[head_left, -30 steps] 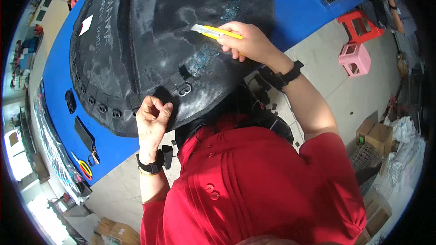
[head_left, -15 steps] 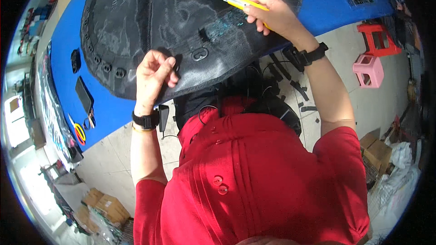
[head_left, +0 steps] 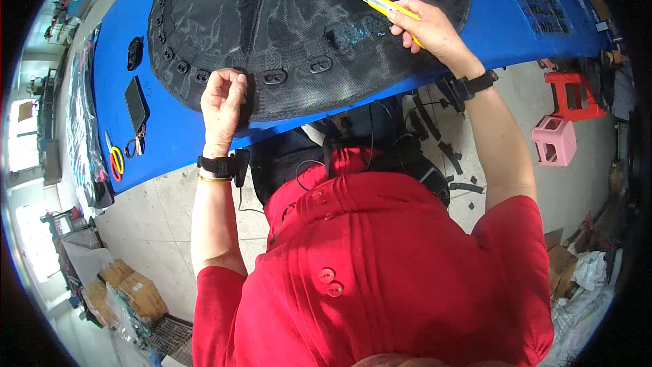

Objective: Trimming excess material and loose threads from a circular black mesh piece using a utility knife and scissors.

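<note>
Two hands of yours are at the black mesh piece (head_left: pixel 288 98), which lies along the near edge of the blue table (head_left: pixel 180 146). Your right hand (head_left: pixel 429 30) is clamped on the yellow utility knife (head_left: pixel 386 6), its blade out and pointing over the mesh toward the table's far edge. Your left hand (head_left: pixel 223 105) sits at the mesh's near rim beside a black buckle (head_left: pixel 274 76), fingers curled; whether they pinch anything, I cannot tell. If your right wrist dips, the bare blade could nick the mesh; a sweep leftward could reach your left fingers. A tug toward you could drag the rim over the table's near edge.
</note>
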